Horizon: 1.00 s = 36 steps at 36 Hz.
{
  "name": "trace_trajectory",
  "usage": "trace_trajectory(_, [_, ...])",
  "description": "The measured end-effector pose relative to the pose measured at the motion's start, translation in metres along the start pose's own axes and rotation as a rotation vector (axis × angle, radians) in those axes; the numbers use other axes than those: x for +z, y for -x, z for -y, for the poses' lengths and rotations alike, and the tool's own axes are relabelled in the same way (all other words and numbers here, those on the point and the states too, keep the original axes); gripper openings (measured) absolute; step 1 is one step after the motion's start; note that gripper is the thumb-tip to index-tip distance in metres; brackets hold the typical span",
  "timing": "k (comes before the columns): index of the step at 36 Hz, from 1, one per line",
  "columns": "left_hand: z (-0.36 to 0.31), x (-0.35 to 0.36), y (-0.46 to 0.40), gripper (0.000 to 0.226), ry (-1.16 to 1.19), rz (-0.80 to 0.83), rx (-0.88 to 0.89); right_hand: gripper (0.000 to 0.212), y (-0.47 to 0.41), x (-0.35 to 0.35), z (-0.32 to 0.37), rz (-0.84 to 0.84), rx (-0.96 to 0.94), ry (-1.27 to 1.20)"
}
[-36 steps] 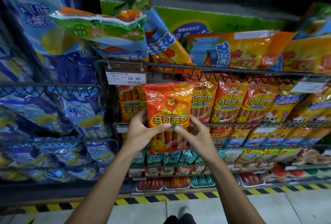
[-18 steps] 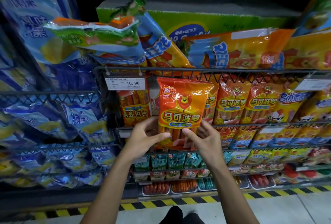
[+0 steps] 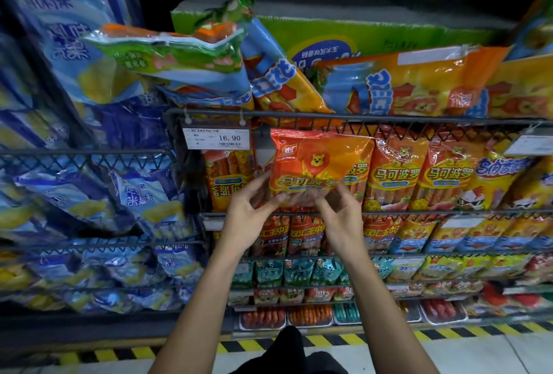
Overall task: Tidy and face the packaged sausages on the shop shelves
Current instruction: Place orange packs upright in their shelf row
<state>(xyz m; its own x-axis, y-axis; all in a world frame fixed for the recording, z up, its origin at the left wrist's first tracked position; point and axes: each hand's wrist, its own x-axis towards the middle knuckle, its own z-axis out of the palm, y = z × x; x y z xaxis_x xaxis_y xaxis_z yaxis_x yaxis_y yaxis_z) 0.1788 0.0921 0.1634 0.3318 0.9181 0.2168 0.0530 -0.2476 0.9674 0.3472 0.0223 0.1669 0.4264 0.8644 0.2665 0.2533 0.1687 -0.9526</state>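
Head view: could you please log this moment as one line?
both hands grip | left hand | right hand | orange sausage pack upright | beside price tag

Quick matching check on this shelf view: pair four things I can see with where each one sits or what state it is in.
1. orange sausage pack
2. price tag
3. green carton
4. hazard-striped floor edge

a. behind the bags on the top shelf
b. held by both hands
c. at the foot of the shelving
d. hanging from the upper wire rail

Pairs: 1-b, 2-d, 3-a, 4-c
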Motion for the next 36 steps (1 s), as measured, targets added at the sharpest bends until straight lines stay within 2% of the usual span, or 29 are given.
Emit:
trace_trajectory(2, [0.004,0.003,-0.002,0.054,-0.008,0.004,0.0,0.03,-0.003,0.002,0.0,-0.012,-0.003,0.013])
trace_trajectory(7, [0.015,0.005,-0.007,0.052,-0.057,0.017,-0.018,0.017,-0.005,0.007,-0.014,-0.023,0.073,0.0])
trace_trajectory(8, [0.018,0.005,-0.009,0.051,-0.059,0.023,-0.023,0.023,-0.006,0.007,-0.019,-0.026,0.079,0.008])
trace_trajectory(10, [0.021,0.004,-0.012,0.048,-0.065,0.039,-0.033,0.054,-0.007,0.008,-0.021,-0.012,0.127,0.035])
trace_trajectory(12, [0.022,0.004,-0.012,0.041,-0.083,0.06,-0.048,0.063,-0.008,0.008,-0.023,0.02,0.142,0.044])
trace_trajectory(18, [0.035,0.008,-0.014,0.034,-0.254,0.081,-0.127,0.059,-0.014,0.01,-0.032,0.089,0.156,0.145])
trace_trajectory(20, [0.036,0.008,-0.015,0.034,-0.321,0.06,-0.125,0.048,-0.018,0.011,-0.034,0.093,0.115,0.184])
trace_trajectory(22, [0.035,0.009,-0.014,0.035,-0.367,0.009,-0.116,0.029,-0.019,0.012,-0.037,0.038,0.078,0.208])
trace_trajectory(25, [0.037,0.007,-0.01,0.04,-0.441,-0.106,-0.08,0.037,-0.012,0.013,-0.036,-0.162,0.037,0.185])
trace_trajectory(27, [0.039,0.007,-0.004,0.045,-0.487,-0.197,-0.004,0.041,-0.004,0.014,-0.037,-0.263,-0.051,0.2])
trace_trajectory(31, [0.037,0.017,0.011,0.041,-0.527,-0.309,0.401,0.045,0.006,0.018,-0.05,-0.253,-0.175,0.345])
trace_trajectory(34, [0.037,0.03,0.011,0.046,-0.591,-0.18,0.574,0.048,0.007,0.023,-0.059,-0.201,-0.273,0.431])
trace_trajectory(36, [0.038,0.036,0.006,0.054,-0.678,-0.057,0.593,0.049,0.004,0.023,-0.061,-0.187,-0.321,0.494])
